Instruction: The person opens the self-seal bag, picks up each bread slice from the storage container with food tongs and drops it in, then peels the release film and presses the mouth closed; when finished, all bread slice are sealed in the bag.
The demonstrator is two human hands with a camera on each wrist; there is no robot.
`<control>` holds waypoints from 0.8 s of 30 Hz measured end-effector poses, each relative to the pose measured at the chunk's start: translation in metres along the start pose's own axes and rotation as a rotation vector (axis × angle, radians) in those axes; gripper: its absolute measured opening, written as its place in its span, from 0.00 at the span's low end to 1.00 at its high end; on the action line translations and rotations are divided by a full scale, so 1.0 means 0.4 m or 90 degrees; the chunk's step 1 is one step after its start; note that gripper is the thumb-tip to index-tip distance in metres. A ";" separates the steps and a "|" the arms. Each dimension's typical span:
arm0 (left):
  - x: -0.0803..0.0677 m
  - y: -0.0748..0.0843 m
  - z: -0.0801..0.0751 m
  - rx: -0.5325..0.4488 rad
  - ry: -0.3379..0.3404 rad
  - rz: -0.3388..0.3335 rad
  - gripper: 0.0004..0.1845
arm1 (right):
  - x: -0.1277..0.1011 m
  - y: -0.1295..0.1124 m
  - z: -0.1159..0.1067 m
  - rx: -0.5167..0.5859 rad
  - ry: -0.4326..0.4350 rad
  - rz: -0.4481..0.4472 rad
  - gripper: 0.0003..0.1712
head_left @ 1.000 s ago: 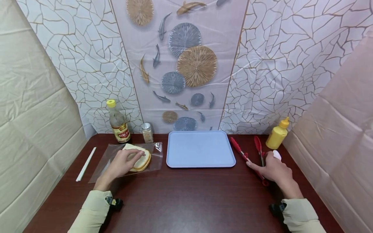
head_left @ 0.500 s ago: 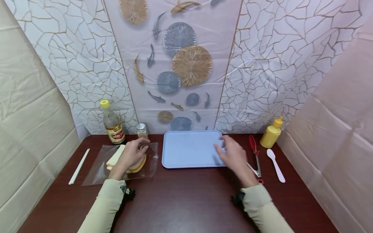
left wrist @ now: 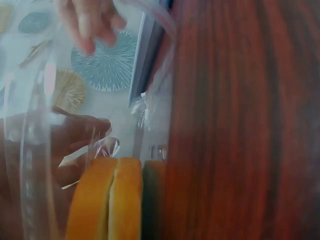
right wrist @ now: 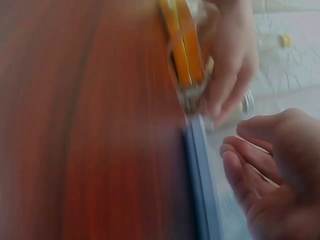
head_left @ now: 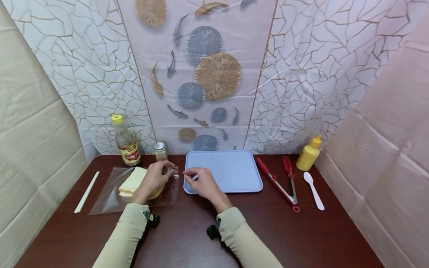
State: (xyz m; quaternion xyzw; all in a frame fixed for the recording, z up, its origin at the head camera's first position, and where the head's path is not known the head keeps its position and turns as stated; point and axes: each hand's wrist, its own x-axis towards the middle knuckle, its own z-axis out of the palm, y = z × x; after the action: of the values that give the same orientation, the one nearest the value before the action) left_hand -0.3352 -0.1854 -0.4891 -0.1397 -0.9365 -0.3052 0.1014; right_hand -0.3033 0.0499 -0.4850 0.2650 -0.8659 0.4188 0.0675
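Bread slices, 2 of them stacked, lie inside a clear plastic bag flat on the dark wooden table, left of centre. Left hand rests over the right end of the bag, fingers curled and pinching the crinkled plastic at its mouth. Left wrist view shows the film bunched at those fingertips, the 2 orange crusts just beneath.

Right hand sits just right of the bag mouth, over the front left corner of the light blue tray, fingers bent toward the left hand. Whether it already grips the plastic, cannot tell; the right wrist view is blurred, with its fingers loosely curled and nothing plainly held between them.

Behind the bag: a yellow-capped sauce bottle and a small spice jar, both upright by the wall. White chopstick-like stick lies well left of the bag. Right of the tray: red tongs, a white plastic spoon, a yellow squeeze bottle.
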 end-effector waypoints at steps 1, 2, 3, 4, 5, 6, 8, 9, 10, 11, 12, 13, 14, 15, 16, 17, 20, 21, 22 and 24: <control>0.000 -0.002 0.001 -0.009 -0.006 -0.004 0.09 | 0.003 -0.008 0.013 0.003 -0.015 0.007 0.15; 0.001 -0.004 0.002 -0.018 -0.010 -0.007 0.09 | 0.007 -0.015 0.024 0.006 -0.026 0.012 0.15; 0.002 -0.007 0.003 -0.023 -0.010 -0.012 0.10 | 0.010 -0.020 0.034 0.006 -0.033 0.015 0.16; 0.002 -0.009 0.003 -0.029 -0.010 -0.016 0.11 | 0.012 -0.024 0.043 0.006 -0.037 0.019 0.17; 0.001 -0.011 0.003 -0.033 -0.008 -0.020 0.11 | 0.015 -0.027 0.050 0.002 -0.038 0.021 0.18; 0.000 -0.013 0.002 -0.036 -0.005 -0.023 0.12 | 0.017 -0.029 0.056 0.000 -0.036 0.022 0.19; -0.003 -0.020 -0.001 -0.040 -0.001 -0.022 0.11 | 0.021 -0.032 0.066 -0.003 -0.032 0.027 0.20; -0.005 -0.023 -0.004 -0.040 -0.001 -0.020 0.11 | 0.022 -0.033 0.070 -0.004 -0.031 0.029 0.20; -0.008 -0.026 -0.007 -0.043 -0.002 -0.017 0.10 | 0.023 -0.034 0.073 -0.003 -0.031 0.033 0.21; -0.011 -0.032 -0.010 -0.046 -0.002 -0.016 0.10 | 0.025 -0.036 0.076 -0.001 -0.033 0.035 0.22; -0.013 -0.036 -0.013 -0.050 -0.003 -0.015 0.10 | 0.027 -0.038 0.080 0.003 -0.035 0.035 0.22; -0.015 -0.040 -0.017 -0.056 -0.004 -0.014 0.11 | 0.029 -0.040 0.083 0.004 -0.036 0.034 0.22; -0.017 -0.043 -0.019 -0.061 -0.006 -0.012 0.11 | 0.033 -0.042 0.088 0.007 -0.034 0.030 0.23; -0.018 -0.045 -0.022 -0.067 -0.008 -0.011 0.11 | 0.035 -0.045 0.092 0.014 -0.033 0.031 0.23; -0.019 -0.046 -0.023 -0.073 -0.010 -0.009 0.11 | 0.038 -0.049 0.097 0.021 -0.030 0.031 0.23; -0.019 -0.047 -0.023 -0.079 -0.012 -0.009 0.11 | 0.040 -0.051 0.101 0.028 -0.023 0.032 0.22; -0.018 -0.044 -0.023 -0.089 -0.017 0.002 0.08 | 0.046 -0.057 0.113 0.030 0.011 0.048 0.18; -0.018 -0.043 -0.023 -0.092 -0.018 0.003 0.07 | 0.046 -0.058 0.115 0.023 0.027 0.058 0.15; -0.017 -0.043 -0.024 -0.093 -0.019 0.003 0.07 | 0.047 -0.058 0.117 0.013 0.044 0.067 0.13; -0.016 -0.045 -0.027 -0.091 -0.021 0.003 0.05 | 0.051 -0.059 0.121 -0.008 0.076 0.081 0.07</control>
State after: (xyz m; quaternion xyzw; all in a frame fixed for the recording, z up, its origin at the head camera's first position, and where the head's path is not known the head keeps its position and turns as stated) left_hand -0.3337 -0.2071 -0.4920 -0.1540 -0.9134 -0.3688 0.0768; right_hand -0.3034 -0.0071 -0.4928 0.1837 -0.8780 0.4318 0.0944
